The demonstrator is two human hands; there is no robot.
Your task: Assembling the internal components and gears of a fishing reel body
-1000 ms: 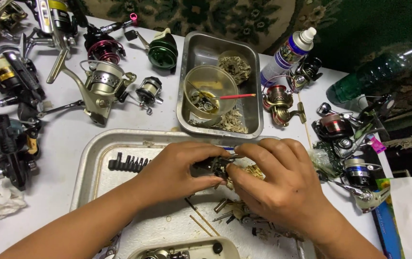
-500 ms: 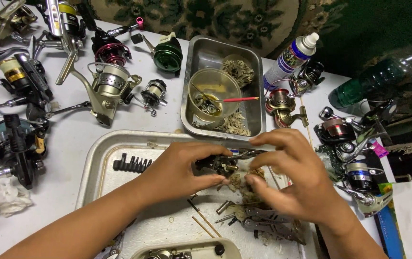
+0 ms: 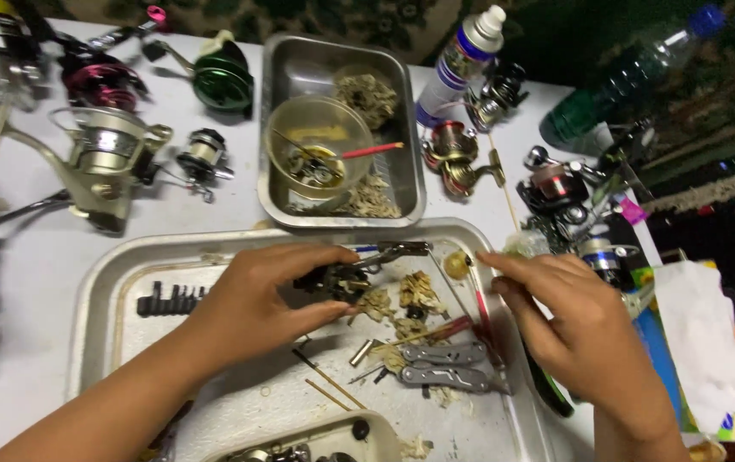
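Head view, left hand (image 3: 252, 299) grips reel part (image 3: 331, 280) – right hand (image 3: 577, 321) apart

A small dark reel body (image 3: 331, 281), black metal with some greasy bits showing, is pinched between thumb and fingers (image 3: 316, 257) of the left hand (image 3: 252, 299). It's held just above the big metal tray (image 3: 111, 265), lying roughly flat, around the tray's 12 o'clock. A thin rod sticks out toward 2 o'clock.

You see a white spray bottle (image 3: 463, 60) beside a small steel pan (image 3: 402, 184). A green fishing reel (image 3: 222, 79) lies left of that pan.
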